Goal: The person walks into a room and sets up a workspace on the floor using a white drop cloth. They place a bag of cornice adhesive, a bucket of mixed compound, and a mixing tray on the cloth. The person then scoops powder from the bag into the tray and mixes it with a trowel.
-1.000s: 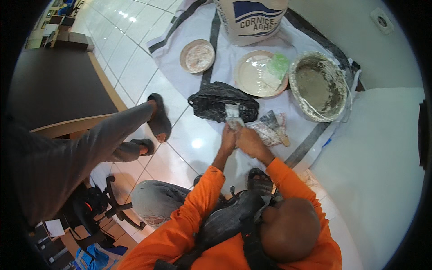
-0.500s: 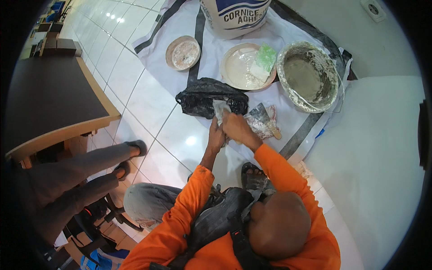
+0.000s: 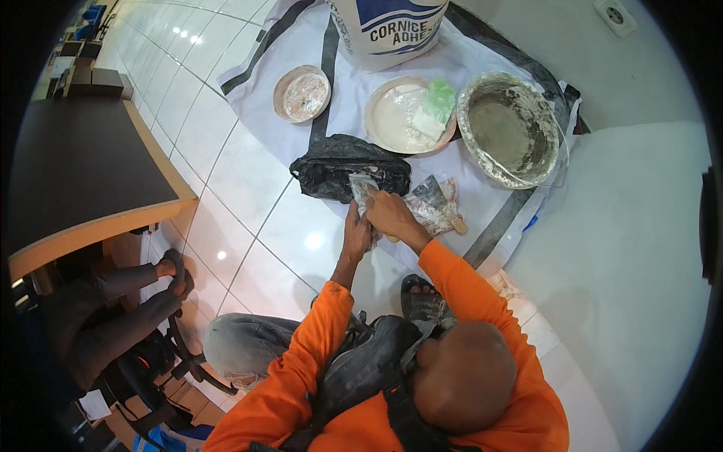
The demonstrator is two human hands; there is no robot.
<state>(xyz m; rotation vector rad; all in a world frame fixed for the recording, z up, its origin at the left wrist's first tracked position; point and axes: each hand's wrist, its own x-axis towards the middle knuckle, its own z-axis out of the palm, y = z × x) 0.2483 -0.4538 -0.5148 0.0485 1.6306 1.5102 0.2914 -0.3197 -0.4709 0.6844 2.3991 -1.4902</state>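
Close together above the near edge of a white sheet, both my hands are closed on a narrow pale grey piece, whitish and smeared (image 3: pixel 362 185); fingers hide too much of it to tell its kind. My left hand (image 3: pixel 355 232) grips it from below. Across its near part lies my right hand (image 3: pixel 392 214), fingers curled; a small yellowish end shows beneath. Just beyond, a black plastic bag (image 3: pixel 320 167) lies with its mouth open towards me. Right of my hands, a putty knife (image 3: pixel 430 193) with a wooden handle rests on a crumpled, red-and-white-stained plastic bag (image 3: pixel 449 191).
A bucket (image 3: pixel 552 151) of grey paste, a basin (image 3: pixel 369 124) with a green-and-white sponge (image 3: pixel 437 104), a small bowl (image 3: pixel 280 98) and a large sack (image 3: pixel 399 56) stand on the sheet (image 3: pixel 260 124). A dark table (image 3: pixel 83 166) and another person's legs (image 3: pixel 113 313) are left.
My hands stay together on the grey piece, which now looks flatter above my fingers. The black bag's mouth gapes wider. At left, the other person's legs have drawn back and closer together.
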